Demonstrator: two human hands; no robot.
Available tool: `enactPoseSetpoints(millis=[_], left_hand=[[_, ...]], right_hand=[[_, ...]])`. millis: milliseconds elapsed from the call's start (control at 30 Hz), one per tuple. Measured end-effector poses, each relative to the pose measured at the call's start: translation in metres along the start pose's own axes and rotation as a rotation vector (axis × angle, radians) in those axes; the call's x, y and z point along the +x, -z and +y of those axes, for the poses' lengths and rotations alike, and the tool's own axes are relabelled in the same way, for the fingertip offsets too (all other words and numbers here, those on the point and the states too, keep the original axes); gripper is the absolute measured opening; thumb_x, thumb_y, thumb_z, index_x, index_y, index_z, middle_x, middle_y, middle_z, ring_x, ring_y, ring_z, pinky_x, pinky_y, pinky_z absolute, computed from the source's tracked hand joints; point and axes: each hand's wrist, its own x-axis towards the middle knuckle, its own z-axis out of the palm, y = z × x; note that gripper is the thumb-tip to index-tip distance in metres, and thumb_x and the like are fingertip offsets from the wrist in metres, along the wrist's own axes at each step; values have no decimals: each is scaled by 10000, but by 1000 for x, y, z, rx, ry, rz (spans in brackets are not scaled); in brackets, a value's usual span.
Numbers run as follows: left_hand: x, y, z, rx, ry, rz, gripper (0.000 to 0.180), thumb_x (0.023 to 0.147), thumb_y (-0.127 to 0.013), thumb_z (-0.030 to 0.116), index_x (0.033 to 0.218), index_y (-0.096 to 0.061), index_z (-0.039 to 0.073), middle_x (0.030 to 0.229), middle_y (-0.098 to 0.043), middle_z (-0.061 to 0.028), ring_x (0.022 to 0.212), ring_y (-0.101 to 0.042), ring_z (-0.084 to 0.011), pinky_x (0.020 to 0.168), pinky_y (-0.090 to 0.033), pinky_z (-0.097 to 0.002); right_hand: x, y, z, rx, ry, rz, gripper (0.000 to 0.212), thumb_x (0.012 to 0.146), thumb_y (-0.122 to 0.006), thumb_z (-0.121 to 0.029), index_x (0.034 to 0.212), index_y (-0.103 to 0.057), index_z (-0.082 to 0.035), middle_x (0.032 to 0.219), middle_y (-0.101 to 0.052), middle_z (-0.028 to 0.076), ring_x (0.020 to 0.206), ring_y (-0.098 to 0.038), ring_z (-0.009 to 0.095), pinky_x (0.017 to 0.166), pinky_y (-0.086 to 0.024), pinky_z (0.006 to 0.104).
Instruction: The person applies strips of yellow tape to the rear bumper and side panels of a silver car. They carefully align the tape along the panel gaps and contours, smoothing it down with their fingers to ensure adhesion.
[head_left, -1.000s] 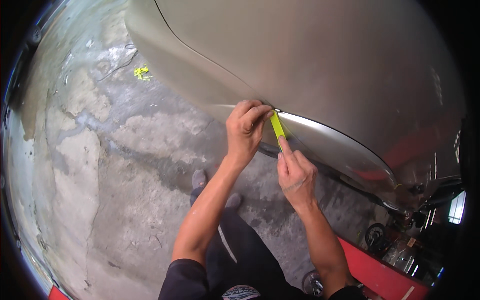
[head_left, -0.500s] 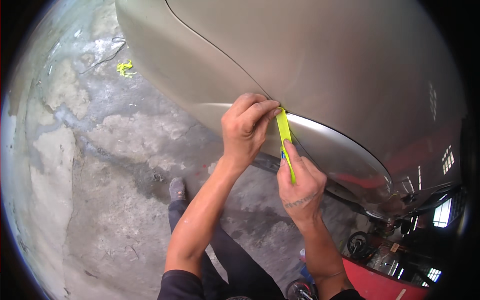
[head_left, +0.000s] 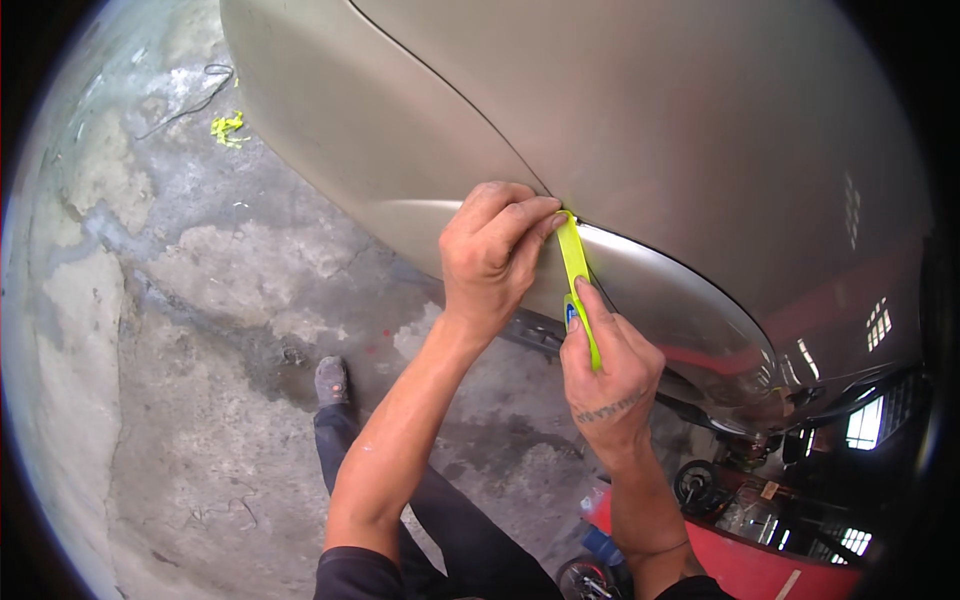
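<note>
A neon yellow-green strip of tape (head_left: 572, 245) runs from my left fingertips down to my right hand. My left hand (head_left: 497, 245) is closed in a pinch at the strip's upper end, close against a champagne-coloured car panel (head_left: 600, 120) by the dark seam between two panels. My right hand (head_left: 612, 365) is closed around the roll of tape (head_left: 571, 312), which shows a bit of blue on its inner side. The roll is seen nearly edge-on and is partly hidden by my fingers. Beside the strip lies the raised, shiny edge of a wheel arch (head_left: 690, 285).
Crumpled yellow-green tape scraps (head_left: 228, 128) lie on the stained concrete floor (head_left: 200, 400), near a thin dark cord (head_left: 205, 98). A red panel (head_left: 760, 560) stands at the lower right, with a dark wheel (head_left: 695, 485) beyond it. My shoe (head_left: 331, 382) is on the floor.
The view has shifted slightly, so floor and scraps sit further left. Both hands keep their hold on the tape; the right hand and roll are a little lower and further right.
</note>
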Motion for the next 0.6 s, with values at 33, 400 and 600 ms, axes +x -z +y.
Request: enactPoseSetpoints(millis=[33,400,600], left_hand=[[0,0,0,-1,-5,3,192,839,-861,-12,1007,-795,52,924,-731,-63,745,-657,-195,639,-510,-336],[-1,-1,-1,35,-57,8,196,825,-869,-11,994,-783,36,903,-729,-74,739,-654,-205,632,-514,-341],[2,-3,0,43,-78,29,211,772,-892,38,946,-773,47,864,-703,-66,757,-657,-247,643,-529,-374]], right_hand=[[0,0,0,-1,6,6,457,860,-759,18,1315,-742,-10,716,-602,126,593,-631,316,573,-513,441],[3,-3,0,-13,-10,-15,423,878,-752,-3,1301,-748,-11,719,-628,128,595,-643,318,573,-519,436],[3,-3,0,-22,-15,-24,418,881,-752,-11,1299,-753,-14,708,-623,120,584,-637,312,564,-514,432]])
